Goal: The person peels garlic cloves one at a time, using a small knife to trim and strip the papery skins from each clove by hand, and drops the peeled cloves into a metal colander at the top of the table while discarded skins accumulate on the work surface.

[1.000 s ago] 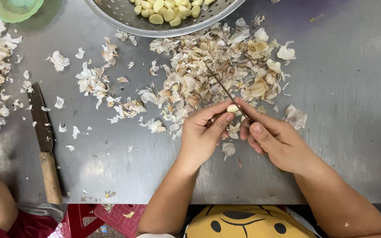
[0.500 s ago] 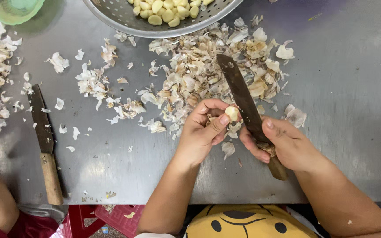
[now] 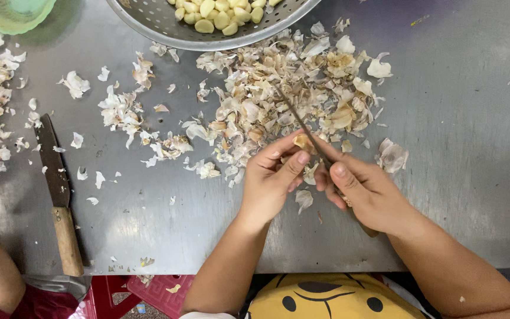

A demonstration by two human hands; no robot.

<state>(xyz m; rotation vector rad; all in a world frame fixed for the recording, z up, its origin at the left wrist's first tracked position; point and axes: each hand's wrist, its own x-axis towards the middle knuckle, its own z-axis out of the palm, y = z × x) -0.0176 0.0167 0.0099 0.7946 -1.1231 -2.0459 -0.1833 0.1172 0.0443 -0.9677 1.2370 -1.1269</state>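
Left hand [image 3: 273, 180] pinched small pale garlic clove [image 3: 302, 142] between thumb and fingertips, above steel table [image 3: 455, 147], at near edge of papery peel heap [image 3: 290, 100]. Right hand [image 3: 367, 192] closed round thin dark-bladed knife [image 3: 302, 124], blade edge-on, tip over heap. Risk judged: blade lay close to left thumb; slip off slick clove could nick it. Perforated metal colander of peeled cloves [image 3: 166, 26] at far edge. No packages, labels or signs visible.
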